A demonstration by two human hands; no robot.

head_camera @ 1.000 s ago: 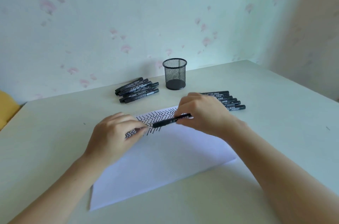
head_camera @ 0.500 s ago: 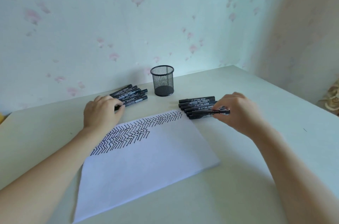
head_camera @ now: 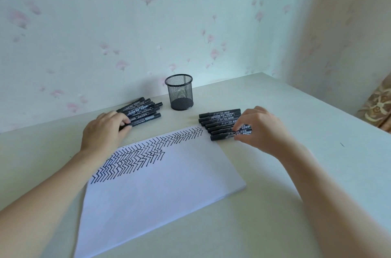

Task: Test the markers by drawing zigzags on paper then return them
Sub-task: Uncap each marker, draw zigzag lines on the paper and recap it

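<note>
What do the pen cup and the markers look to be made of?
Pen cup: black wire mesh, likely metal; the wall shows through its grid. Markers: smooth black barrels with printed labels, probably plastic with a slight sheen.

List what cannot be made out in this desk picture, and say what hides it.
Head view only:
- Left hand: its grip on the left marker pile, fingers cover it.
- Right hand: fingertip contact with the right marker row.
- Marker labels: too small.
- Paper: near corner cut off.

Since 1.0 s ago: right hand (head_camera: 261, 128) carried the marker (head_camera: 230, 136) off the paper (head_camera: 158, 183) into the 2 o'clock row; left hand (head_camera: 105, 131) moved to the 10 o'clock pile (head_camera: 141, 110).
</note>
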